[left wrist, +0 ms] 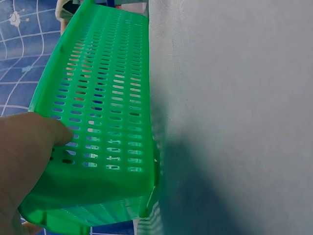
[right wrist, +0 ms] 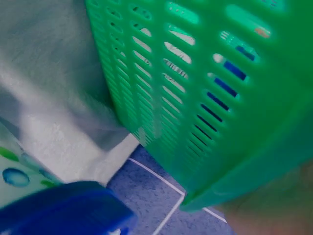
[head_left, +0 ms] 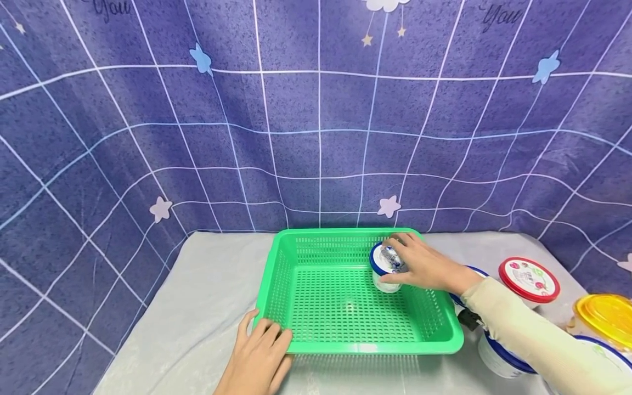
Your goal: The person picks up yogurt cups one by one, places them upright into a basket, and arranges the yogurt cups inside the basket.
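Note:
A green plastic basket [head_left: 375, 348] with slotted walls stands on the pale-covered table. At its near left corner my left hand [head_left: 264, 351] grips the rim; in the left wrist view the thumb [left wrist: 56, 131] lies on the outside of the slotted wall [left wrist: 105, 122]. Inside the basket, toward the far right, is a round white tub [head_left: 384, 283] with a blue lid. My right hand [head_left: 419, 262] reaches over the right rim and holds this tub from above, fingers and thumb spread around its lid. The basket wall [right wrist: 274, 107] mostly hides the tub in the right wrist view.
Right of the basket stand a red-lidded tub [head_left: 529, 278], a yellow-lidded tub [head_left: 607, 318] and several blue-lidded tubs [head_left: 501, 356], partly under the right sleeve [head_left: 523, 323]. A blue lid [right wrist: 63, 208] shows close by the right wrist. A purple-blue curtain [head_left: 340, 153] hangs behind the table.

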A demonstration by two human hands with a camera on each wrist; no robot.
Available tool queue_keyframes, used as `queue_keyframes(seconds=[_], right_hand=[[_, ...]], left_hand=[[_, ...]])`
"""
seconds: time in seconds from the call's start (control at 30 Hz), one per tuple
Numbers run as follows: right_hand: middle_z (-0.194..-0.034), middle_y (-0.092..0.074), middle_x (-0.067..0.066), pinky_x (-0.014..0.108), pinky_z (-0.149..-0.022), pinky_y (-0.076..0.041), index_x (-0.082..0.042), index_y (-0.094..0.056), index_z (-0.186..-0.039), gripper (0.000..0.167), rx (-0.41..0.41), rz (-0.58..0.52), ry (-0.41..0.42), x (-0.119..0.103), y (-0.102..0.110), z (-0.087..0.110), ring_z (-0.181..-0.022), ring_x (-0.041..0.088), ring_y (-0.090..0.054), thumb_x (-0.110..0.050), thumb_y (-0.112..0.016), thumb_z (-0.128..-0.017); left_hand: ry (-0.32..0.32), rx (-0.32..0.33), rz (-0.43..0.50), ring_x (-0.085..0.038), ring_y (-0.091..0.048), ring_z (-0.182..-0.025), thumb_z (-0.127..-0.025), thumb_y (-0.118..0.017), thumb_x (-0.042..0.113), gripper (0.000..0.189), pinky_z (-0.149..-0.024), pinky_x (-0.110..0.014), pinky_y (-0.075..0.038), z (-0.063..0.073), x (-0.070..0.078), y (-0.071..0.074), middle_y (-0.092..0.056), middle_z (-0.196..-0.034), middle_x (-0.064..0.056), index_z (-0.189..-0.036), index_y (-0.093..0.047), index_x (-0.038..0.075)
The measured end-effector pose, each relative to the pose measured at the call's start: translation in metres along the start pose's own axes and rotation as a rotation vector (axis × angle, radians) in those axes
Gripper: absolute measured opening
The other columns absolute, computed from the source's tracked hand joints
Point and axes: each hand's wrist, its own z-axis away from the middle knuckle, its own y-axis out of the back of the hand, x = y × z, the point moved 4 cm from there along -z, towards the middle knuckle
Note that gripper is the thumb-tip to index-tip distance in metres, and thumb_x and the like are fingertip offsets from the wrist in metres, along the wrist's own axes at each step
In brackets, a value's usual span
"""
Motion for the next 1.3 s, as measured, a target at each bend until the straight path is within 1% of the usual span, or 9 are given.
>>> queue_keyframes(seconds=[0.1, 0.17, 0.27, 0.43, 0.63, 0.8, 0.97, 1.1, 1.3], right_hand=[[-0.142, -0.047, 0.017, 0.054, -0.102, -0.044, -0.004, -0.048, -0.143, 0.081, 0.011, 0.006, 0.002, -0.002, 0.006, 0.005, -0.133, 0.033, -0.041, -0.055, -0.071, -0.085], [-0.142, -0.047, 0.016, 0.054, -0.103, -0.044, -0.003, -0.048, -0.143, 0.081, 0.020, 0.012, 0.004, -0.004, 0.009, 0.009, -0.132, 0.032, -0.041, -0.056, -0.070, -0.086], [-0.140, -0.048, 0.014, 0.054, -0.103, -0.043, -0.004, -0.050, -0.141, 0.077, 0.037, 0.024, 0.011, -0.008, 0.013, 0.014, -0.131, 0.032, -0.043, -0.056, -0.069, -0.087], [-0.139, -0.049, 0.012, 0.054, -0.101, -0.045, -0.006, -0.053, -0.138, 0.072, 0.071, 0.046, 0.024, -0.017, 0.022, 0.025, -0.128, 0.032, -0.045, -0.056, -0.067, -0.088], [-0.137, -0.051, 0.011, 0.054, -0.102, -0.045, -0.005, -0.054, -0.135, 0.068, 0.142, 0.087, 0.074, -0.028, 0.034, 0.040, -0.128, 0.032, -0.046, -0.053, -0.068, -0.088], [-0.134, -0.052, 0.010, 0.053, -0.102, -0.044, -0.006, -0.055, -0.132, 0.064, 0.185, 0.093, 0.098, -0.033, 0.040, 0.052, -0.129, 0.030, -0.045, -0.048, -0.073, -0.086], [-0.137, -0.050, 0.010, 0.053, -0.102, -0.045, -0.008, -0.055, -0.133, 0.065, 0.200, 0.090, 0.070, -0.034, 0.044, 0.066, -0.131, 0.031, -0.043, -0.049, -0.073, -0.086], [-0.138, -0.049, 0.011, 0.054, -0.097, -0.049, -0.009, -0.054, -0.136, 0.068, 0.216, 0.106, 0.049, -0.036, 0.047, 0.075, -0.128, 0.030, -0.045, -0.049, -0.073, -0.085], [-0.138, -0.049, 0.011, 0.055, -0.096, -0.049, -0.011, -0.053, -0.137, 0.068, 0.219, 0.126, 0.029, -0.034, 0.048, 0.084, -0.128, 0.030, -0.045, -0.051, -0.072, -0.086]], left_hand=[[-0.002, -0.016, 0.000, -0.017, -0.047, -0.083, -0.096, -0.041, 0.022, 0.015, -0.100, -0.060, -0.032, 0.000, 0.000, 0.000, -0.049, -0.078, 0.006, -0.085, -0.051, 0.020], [-0.001, -0.023, 0.004, -0.017, -0.048, -0.083, -0.093, -0.045, 0.022, 0.009, -0.100, -0.061, -0.031, 0.000, -0.001, -0.001, -0.050, -0.078, 0.006, -0.086, -0.051, 0.020], [-0.009, -0.010, 0.003, -0.018, -0.048, -0.084, -0.092, -0.046, 0.020, 0.009, -0.101, -0.060, -0.031, 0.001, -0.001, -0.001, -0.050, -0.079, 0.005, -0.087, -0.052, 0.019], [-0.024, 0.018, -0.003, -0.018, -0.048, -0.083, -0.098, -0.037, 0.021, 0.019, -0.101, -0.061, -0.031, 0.000, -0.001, 0.001, -0.051, -0.079, 0.005, -0.087, -0.053, 0.018], [-0.009, 0.020, 0.001, -0.017, -0.048, -0.082, -0.104, -0.025, 0.026, 0.034, -0.100, -0.060, -0.033, -0.001, 0.001, 0.002, -0.050, -0.078, 0.006, -0.086, -0.053, 0.020], [-0.004, 0.023, -0.011, -0.017, -0.048, -0.081, -0.104, -0.018, 0.025, 0.039, -0.099, -0.059, -0.033, 0.000, 0.001, 0.002, -0.049, -0.077, 0.006, -0.084, -0.051, 0.020], [0.000, 0.007, -0.036, -0.016, -0.047, -0.081, -0.100, -0.019, 0.021, 0.036, -0.099, -0.059, -0.033, 0.001, 0.001, 0.001, -0.046, -0.075, 0.008, -0.080, -0.048, 0.021], [0.014, -0.023, -0.039, -0.015, -0.047, -0.082, -0.103, -0.015, 0.025, 0.040, -0.099, -0.058, -0.033, 0.002, -0.001, -0.001, -0.046, -0.075, 0.009, -0.080, -0.048, 0.023], [0.012, 0.001, -0.036, -0.015, -0.046, -0.080, -0.103, -0.013, 0.025, 0.041, -0.099, -0.058, -0.033, 0.002, 0.000, -0.002, -0.043, -0.074, 0.010, -0.078, -0.046, 0.023]])
